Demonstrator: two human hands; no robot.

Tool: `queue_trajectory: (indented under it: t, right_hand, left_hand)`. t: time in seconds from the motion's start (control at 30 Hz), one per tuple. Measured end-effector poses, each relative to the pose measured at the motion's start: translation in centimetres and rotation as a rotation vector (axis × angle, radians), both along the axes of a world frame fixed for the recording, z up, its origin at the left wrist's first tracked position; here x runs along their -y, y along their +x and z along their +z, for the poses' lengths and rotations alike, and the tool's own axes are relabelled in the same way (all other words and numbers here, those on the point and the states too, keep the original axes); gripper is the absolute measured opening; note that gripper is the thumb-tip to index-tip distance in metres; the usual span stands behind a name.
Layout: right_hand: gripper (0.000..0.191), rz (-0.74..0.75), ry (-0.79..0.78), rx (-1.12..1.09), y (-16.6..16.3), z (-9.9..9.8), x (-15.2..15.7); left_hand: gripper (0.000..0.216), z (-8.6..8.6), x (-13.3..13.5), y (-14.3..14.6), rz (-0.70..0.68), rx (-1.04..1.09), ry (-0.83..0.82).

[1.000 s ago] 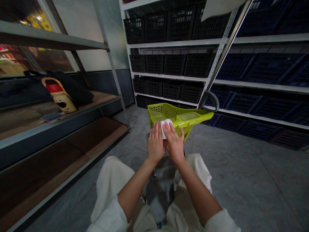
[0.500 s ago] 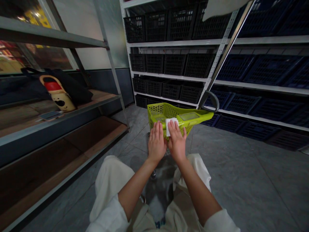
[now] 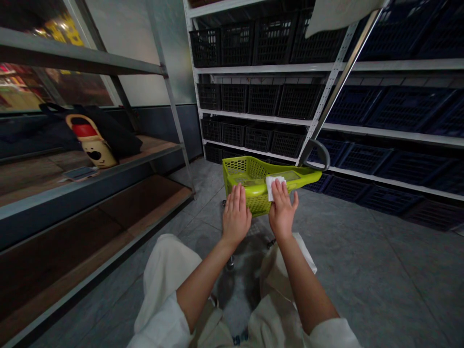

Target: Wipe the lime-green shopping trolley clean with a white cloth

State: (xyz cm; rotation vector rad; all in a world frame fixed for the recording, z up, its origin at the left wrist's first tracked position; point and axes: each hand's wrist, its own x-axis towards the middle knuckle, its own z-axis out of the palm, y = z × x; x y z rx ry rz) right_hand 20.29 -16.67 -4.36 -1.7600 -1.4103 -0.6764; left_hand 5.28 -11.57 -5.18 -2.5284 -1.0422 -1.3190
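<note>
Between and just beyond the person's two knees, on the tiled floor (image 3: 362, 270), stands a green cart basket (image 3: 255, 191) on a wheeled frame; one wheel (image 3: 230, 263) shows below it. The left hand (image 3: 237, 217) lies flat with its fingers straight and together, fingertips over the left part of the basket's near rim. It has hold of no loose thing that can be seen and appears to steady the basket. The right hand (image 3: 282, 212) is also extended, its outermost finger spread away from the others; its fingers press a folded white cloth (image 3: 270, 187) onto the same rim, further right. Where its thumb sits is hard to tell.

The step in hand looks to be wiping that rim. A further stroke would call for keeping the cloth flat under the right fingers, following the rim's curve rightward to the narrow end, while the left hand stays braced.

Past that narrow end rises a dark grey loop handle (image 3: 324, 153). To the left, near the front edge of a wooden shelf (image 3: 155, 145), lie a phone (image 3: 80, 173) and, beside it, a cream bottle (image 3: 97, 153) with a red top, with a dark bag (image 3: 125, 137) behind. Farthest off, a white rack (image 3: 253, 116) carries black crates (image 3: 263, 99) and, rightward, blue crates (image 3: 406, 108).
</note>
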Motion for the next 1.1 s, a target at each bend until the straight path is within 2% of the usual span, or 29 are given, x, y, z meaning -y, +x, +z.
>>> queue_trajectory:
  t: [0.17, 0.23, 0.37, 0.57, 0.7, 0.9, 1.0, 1.1]
  right_hand:
    - [0.071, 0.159, -0.091, 0.085, -4.4, 0.8, -0.2]
    - [0.069, 0.213, -0.122, 0.120, -5.0, 1.1, -0.1]
    - [0.068, 0.223, -0.117, 0.150, -3.0, 1.1, 0.0]
    - [0.067, 0.023, 0.000, 0.033, 1.4, 0.2, 0.1]
    - [0.068, -0.034, 0.006, -0.023, -0.3, 0.2, -0.2]
    - [0.065, 0.184, -0.086, 0.085, -5.2, 1.0, -0.2]
    - [0.065, 0.212, -0.084, 0.111, -4.4, 0.9, 0.0]
    - [0.066, 0.162, -0.038, 0.104, -1.7, 0.5, 0.2]
  left_hand:
    - [0.079, -0.2, -0.1, 0.2, -0.001, 0.024, -0.016]
    - [0.079, -0.2, -0.2, 0.1, -0.001, 0.023, -0.022]
    - [0.081, 0.0, -0.3, -0.4, -0.003, -0.007, 0.002]
    - [0.081, 0.2, -0.1, -0.5, 0.006, -0.028, 0.002]
    - [0.081, 0.3, 0.2, -0.1, 0.003, -0.010, -0.008]
    - [0.079, 0.2, 0.1, 0.0, -0.018, 0.014, -0.029]
    - [0.079, 0.1, -0.1, -0.3, -0.013, -0.011, -0.015]
    - [0.080, 0.2, -0.2, -0.5, 0.000, -0.032, -0.002]
